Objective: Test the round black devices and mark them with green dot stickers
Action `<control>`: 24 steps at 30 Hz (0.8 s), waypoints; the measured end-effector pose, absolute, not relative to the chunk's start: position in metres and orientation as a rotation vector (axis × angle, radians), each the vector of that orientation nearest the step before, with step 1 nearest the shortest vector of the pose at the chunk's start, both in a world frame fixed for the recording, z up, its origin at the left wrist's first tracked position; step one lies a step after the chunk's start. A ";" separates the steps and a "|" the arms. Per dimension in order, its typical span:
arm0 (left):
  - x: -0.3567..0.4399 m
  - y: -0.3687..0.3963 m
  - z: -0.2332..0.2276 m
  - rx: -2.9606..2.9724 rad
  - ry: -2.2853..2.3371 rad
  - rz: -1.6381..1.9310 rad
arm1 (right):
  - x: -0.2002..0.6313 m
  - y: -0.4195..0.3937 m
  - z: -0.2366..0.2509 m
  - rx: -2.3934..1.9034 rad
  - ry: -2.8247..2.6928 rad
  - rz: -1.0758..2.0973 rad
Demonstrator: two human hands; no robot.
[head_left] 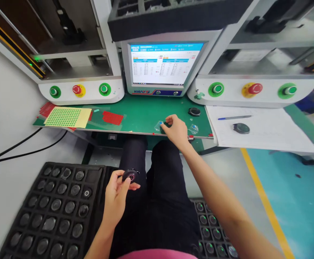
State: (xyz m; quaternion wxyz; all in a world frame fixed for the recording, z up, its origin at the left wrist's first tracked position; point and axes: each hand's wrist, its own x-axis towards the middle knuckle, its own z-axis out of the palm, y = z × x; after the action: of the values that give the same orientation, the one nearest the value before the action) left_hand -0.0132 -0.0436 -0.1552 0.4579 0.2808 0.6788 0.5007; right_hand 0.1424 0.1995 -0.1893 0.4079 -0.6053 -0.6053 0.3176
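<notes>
My left hand (pixel 116 196) grips a dark round watch body (pixel 130 176) without a strap, held over my left thigh with the thumb pressed on its face-up sensor side. My right hand (pixel 175 130) is at the front edge of the green table, its thumb and index finger apart. The thumb tip touches or lies very close to a clear plastic film (pixel 158 126) with a blue tab. Just right of that hand is a second clear film (pixel 193 128), also blue-tabbed. Behind it rests another dark watch body (pixel 194 111).
A monitor (pixel 167 66) stands between two machines with green buttons and red emergency stops (pixel 255 90). Sticker sheets (pixel 65 117) lie left; papers (pixel 265 133) with a pen (pixel 234 117) and a watch body (pixel 241 128) lie right. Foam trays (pixel 99 201) of watch bodies flank my legs.
</notes>
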 end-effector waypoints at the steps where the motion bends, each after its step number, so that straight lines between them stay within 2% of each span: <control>1: -0.013 -0.044 -0.154 0.672 1.646 1.234 | 0.138 0.205 -0.189 -1.556 -1.566 0.784; 13: -0.015 -0.044 -0.150 0.523 1.469 1.305 | 0.147 0.190 -0.173 -1.560 -1.746 0.698; 20: -0.010 -0.043 -0.149 0.556 1.439 1.250 | 0.127 0.216 -0.178 -1.626 -1.729 0.827; 24: -0.011 -0.050 -0.149 0.571 1.446 1.288 | 0.132 0.185 -0.156 -1.440 -1.660 0.945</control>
State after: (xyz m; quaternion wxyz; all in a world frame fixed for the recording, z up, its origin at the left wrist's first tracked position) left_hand -0.0111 -0.0496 -0.1487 0.5322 0.2394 0.6063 0.5402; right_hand 0.1321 0.1850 -0.1560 0.3658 -0.5602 -0.6458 0.3678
